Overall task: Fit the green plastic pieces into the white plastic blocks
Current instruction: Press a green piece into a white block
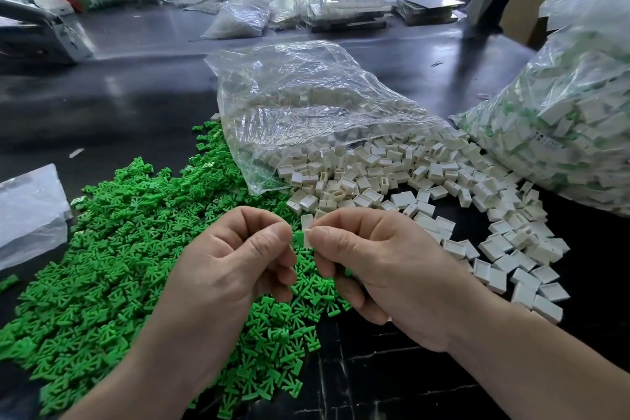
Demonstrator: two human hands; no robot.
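We can find only one bit of writing: a small dark mark on the big full bag [579, 112], far off to the right of the right hand [368, 259], and it is too small for us to read. We see no brand names on anything else. The left hand [238, 259] has its fingers curled in and pinches a green piece [298, 238] between thumb and first finger. The right hand is curled too and pinches a white block [308, 238] the same way. The green piece and the white block touch each other, right between the two thumbs. The green piece is bright green, and most of it is hidden by the fingers. The white block is small, smooth and creamy white. Under both hands and far out to the left of the left hand lies a big pile of green pieces [119, 249], flat little shapes with thin legs that spread like a fan. Beyond the right hand and out to its right lie the loose white blocks [426, 174], little boxes with one open side. They spill out of a clear bag [300, 106] that lies past both hands. Everything sits on a dark shiny table [136, 106]. Another see-through bag [30, 211] lies far to the left of the left hand.
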